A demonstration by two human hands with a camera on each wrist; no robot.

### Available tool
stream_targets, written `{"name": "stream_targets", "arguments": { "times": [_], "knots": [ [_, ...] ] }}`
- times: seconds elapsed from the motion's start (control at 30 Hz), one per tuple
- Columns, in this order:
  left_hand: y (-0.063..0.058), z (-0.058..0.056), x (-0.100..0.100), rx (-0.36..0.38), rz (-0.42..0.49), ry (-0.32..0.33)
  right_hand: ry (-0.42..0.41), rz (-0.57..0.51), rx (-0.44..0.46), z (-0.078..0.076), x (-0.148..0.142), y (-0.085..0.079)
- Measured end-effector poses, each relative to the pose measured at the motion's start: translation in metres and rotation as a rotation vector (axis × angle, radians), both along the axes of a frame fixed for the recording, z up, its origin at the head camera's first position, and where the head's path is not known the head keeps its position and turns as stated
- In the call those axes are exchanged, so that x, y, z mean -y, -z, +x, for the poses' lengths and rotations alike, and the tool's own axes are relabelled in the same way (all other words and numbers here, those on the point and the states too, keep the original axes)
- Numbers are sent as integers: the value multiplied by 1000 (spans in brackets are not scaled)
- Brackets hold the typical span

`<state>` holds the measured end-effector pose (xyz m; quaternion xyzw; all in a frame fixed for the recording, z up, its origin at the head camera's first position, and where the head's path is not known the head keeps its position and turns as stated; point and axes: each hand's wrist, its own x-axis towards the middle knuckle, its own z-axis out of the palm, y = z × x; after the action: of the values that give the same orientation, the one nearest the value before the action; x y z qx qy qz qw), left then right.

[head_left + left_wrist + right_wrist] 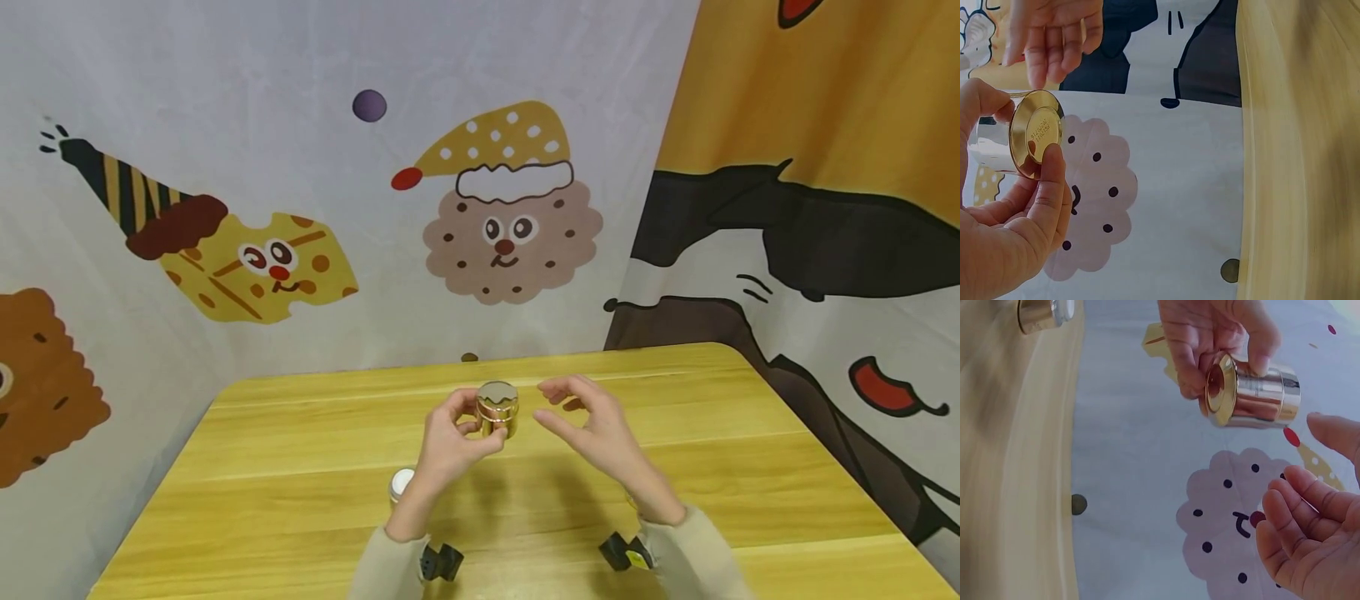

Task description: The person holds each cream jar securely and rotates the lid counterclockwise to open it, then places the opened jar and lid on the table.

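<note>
A shiny gold cosmetic jar (497, 410) is held up over the table by my left hand (448, 442), its thumb and fingers gripping the sides. The jar's flat top faces up in the head view. In the left wrist view the gold base (1042, 128) shows small printed characters. To the right of the jar, my right hand (600, 427) hovers with fingers loosely bent and thumb apart, touching nothing. The right wrist view shows a gap between its fingertips (1272, 497) and the jar.
A second small gold jar with a white top (402, 481) stands on the wooden table (300, 442), partly behind my left wrist. A bit of something yellow shows beside my right wrist, mostly hidden. Cartoon-printed curtains (300, 100) hang behind the table's far edge.
</note>
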<state>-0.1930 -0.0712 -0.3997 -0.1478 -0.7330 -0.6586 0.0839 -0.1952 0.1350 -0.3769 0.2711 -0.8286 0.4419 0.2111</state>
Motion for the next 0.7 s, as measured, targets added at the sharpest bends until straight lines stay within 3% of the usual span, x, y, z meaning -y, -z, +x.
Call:
{"name": "stream_targets", "arguments": {
  "times": [0.43,0.7],
  "knots": [
    [0,2,-5,7,-1,14,-59,-49,64,-1,27,-8],
    [0,4,-4,-14,12,34,-37,-46,41,-1,38,-8]
  ]
}}
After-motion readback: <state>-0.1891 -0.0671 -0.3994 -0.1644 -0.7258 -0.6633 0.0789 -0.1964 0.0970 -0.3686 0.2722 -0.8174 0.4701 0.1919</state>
